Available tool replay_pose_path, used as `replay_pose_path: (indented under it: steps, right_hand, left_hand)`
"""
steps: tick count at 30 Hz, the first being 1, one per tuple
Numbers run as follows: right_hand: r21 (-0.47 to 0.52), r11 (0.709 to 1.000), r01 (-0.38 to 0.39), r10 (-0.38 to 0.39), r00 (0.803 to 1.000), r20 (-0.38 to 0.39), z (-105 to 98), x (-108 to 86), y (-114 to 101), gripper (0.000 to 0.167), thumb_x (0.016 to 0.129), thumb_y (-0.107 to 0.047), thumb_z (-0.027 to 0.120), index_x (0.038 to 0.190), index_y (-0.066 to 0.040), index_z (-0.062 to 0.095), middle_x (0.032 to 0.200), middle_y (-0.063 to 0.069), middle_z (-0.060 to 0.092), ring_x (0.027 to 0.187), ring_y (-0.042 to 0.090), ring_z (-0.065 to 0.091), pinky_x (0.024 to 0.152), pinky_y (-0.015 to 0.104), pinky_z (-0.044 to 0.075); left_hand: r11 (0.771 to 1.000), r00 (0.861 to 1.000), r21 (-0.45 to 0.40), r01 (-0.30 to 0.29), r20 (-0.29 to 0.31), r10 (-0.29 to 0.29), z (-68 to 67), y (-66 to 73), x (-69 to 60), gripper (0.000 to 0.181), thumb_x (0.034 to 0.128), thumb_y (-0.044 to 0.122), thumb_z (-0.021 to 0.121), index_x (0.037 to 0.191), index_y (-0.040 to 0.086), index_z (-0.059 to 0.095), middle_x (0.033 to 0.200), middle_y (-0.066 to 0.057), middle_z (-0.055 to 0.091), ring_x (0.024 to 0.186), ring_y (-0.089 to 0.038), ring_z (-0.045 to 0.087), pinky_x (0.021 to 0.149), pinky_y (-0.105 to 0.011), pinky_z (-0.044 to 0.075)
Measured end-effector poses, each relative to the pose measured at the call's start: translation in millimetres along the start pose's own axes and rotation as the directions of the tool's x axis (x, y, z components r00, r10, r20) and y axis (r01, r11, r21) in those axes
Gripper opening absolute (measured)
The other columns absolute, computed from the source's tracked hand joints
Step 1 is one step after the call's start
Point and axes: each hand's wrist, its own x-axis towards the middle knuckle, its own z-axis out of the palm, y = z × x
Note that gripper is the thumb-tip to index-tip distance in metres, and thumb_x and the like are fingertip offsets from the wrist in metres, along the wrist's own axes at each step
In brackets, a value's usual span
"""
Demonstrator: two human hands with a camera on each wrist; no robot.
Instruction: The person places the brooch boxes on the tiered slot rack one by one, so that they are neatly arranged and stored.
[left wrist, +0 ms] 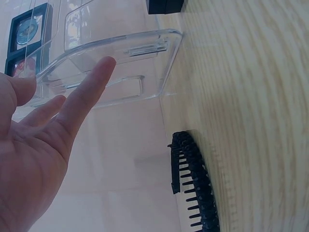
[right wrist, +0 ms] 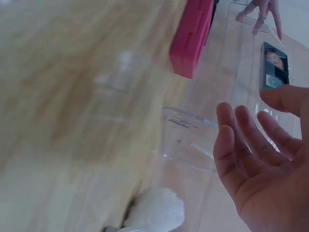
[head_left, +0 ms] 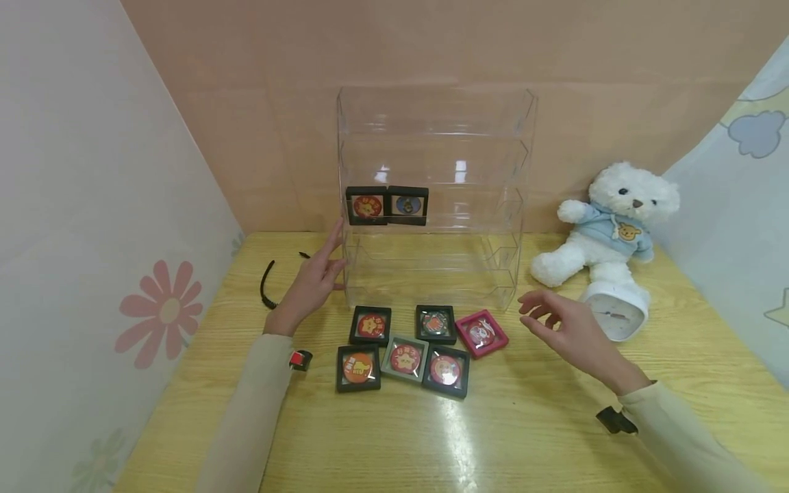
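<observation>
A clear tiered rack (head_left: 431,263) stands at the back of the table. On its middle tier, at the left, two black-framed badges (head_left: 407,205) stand side by side. My left hand (head_left: 311,282) touches the rack's left side with fingers extended; the left wrist view shows the hand (left wrist: 43,140) against the clear side panel (left wrist: 145,58). My right hand (head_left: 570,335) hovers right of the pink-framed badge (head_left: 482,333), fingers loosely bent and holding nothing. Several framed badges (head_left: 405,358) lie in front of the rack, most black, one pale green.
A white teddy bear (head_left: 616,226) in a blue top sits at the right, with a white clock (head_left: 616,311) at its foot. A black toothed hair band (left wrist: 200,188) lies left of the rack. Walls with printed flowers and clouds flank the table.
</observation>
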Motion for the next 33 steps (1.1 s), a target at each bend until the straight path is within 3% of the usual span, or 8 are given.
replay_pose_path:
  steps: [11, 18, 26, 33]
  right_hand:
    - [0.025, 0.998, -0.064, 0.058, 0.978, 0.203, 8, -11.3, 18, 0.035, 0.093, -0.01, 0.075, 0.126, -0.003, 0.065, 0.104, 0.003, 0.069, 0.086, 0.01, 0.064, 0.063, 0.025, 0.053]
    - [0.048, 0.994, -0.101, 0.084, 0.956, 0.28, 10, -11.6, 22, 0.048, 0.092, -0.016, 0.078, 0.133, 0.0, 0.06, 0.108, 0.003, 0.066, 0.09, 0.015, 0.061, 0.067, 0.026, 0.053]
    - [0.011, 0.998, -0.057, 0.049, 0.938, 0.342, 17, -6.4, 26, 0.06, 0.089, -0.021, 0.081, 0.139, 0.001, 0.057, 0.107, 0.0, 0.063, 0.092, 0.016, 0.058, 0.078, 0.034, 0.055]
    - [0.009, 0.999, -0.035, 0.029, 0.923, 0.384, 22, 0.8, 24, 0.066, 0.087, -0.021, 0.081, 0.141, 0.003, 0.054, 0.102, -0.001, 0.061, 0.09, 0.015, 0.057, 0.077, 0.035, 0.054]
  left_hand:
    - [1.0, 1.0, 0.002, -0.006, -0.008, 0.006, -0.9, -0.6, -0.1, 0.074, 0.1097, 0.015, 0.044, 0.16, 0.049, 0.003, 0.163, -0.013, 0.026, 0.123, -0.037, 0.059, 0.074, -0.04, 0.064]
    - [1.0, 1.0, 0.011, -0.012, -0.013, 0.012, -2.0, -1.3, 0.7, 0.074, 0.1096, 0.014, 0.044, 0.161, 0.048, 0.003, 0.163, -0.015, 0.027, 0.123, -0.037, 0.059, 0.074, -0.041, 0.064]
    - [1.0, 1.0, 0.025, -0.015, -0.01, 0.015, -2.0, -3.3, 0.9, 0.075, 0.1096, 0.014, 0.044, 0.16, 0.049, 0.002, 0.163, -0.014, 0.027, 0.122, -0.036, 0.06, 0.072, -0.033, 0.064]
    - [0.999, 1.0, 0.028, -0.018, -0.01, 0.018, -0.6, -3.7, 1.5, 0.074, 0.1099, 0.015, 0.043, 0.16, 0.049, 0.002, 0.163, -0.013, 0.027, 0.121, -0.037, 0.06, 0.071, -0.032, 0.063]
